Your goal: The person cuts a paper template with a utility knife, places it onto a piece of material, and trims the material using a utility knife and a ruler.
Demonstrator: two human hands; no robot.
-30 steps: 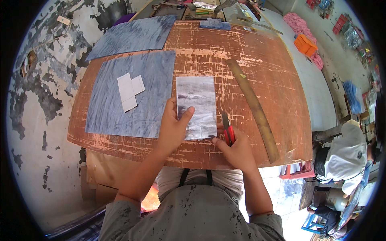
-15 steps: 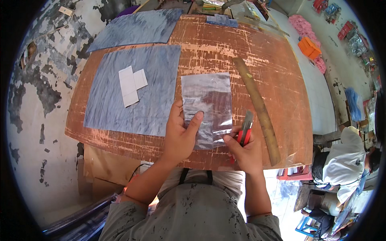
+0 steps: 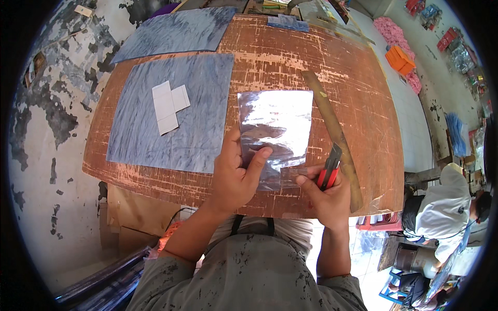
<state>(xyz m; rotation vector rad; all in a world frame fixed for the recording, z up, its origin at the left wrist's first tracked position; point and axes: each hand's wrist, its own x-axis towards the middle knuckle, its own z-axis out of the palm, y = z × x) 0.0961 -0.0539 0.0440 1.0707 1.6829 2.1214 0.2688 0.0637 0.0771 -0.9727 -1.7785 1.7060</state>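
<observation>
A clear, shiny plastic sheet (image 3: 275, 122) is held up over the brown table, with my left hand (image 3: 234, 176) closed on its lower left side, thumb across the front. My right hand (image 3: 327, 199) grips a red and black utility knife (image 3: 329, 173), its blade pointing up and away. The thumb and a finger of that hand also pinch a small clear plastic piece (image 3: 291, 177) at the sheet's lower right corner. Whether this piece is still joined to the sheet I cannot tell.
Two blue-grey streaked sheets (image 3: 140, 114) lie at the left, the nearer bearing a white paper template (image 3: 166, 106). Right of my hands rests a long brown strip (image 3: 334, 124). The worn brown table (image 3: 368, 155) curves round. A person (image 3: 443, 202) sits at the far right.
My right hand has moved right with the knife, and the small plastic piece now sticks out from the sheet's corner. The sheet has tilted and catches a bright glare.
</observation>
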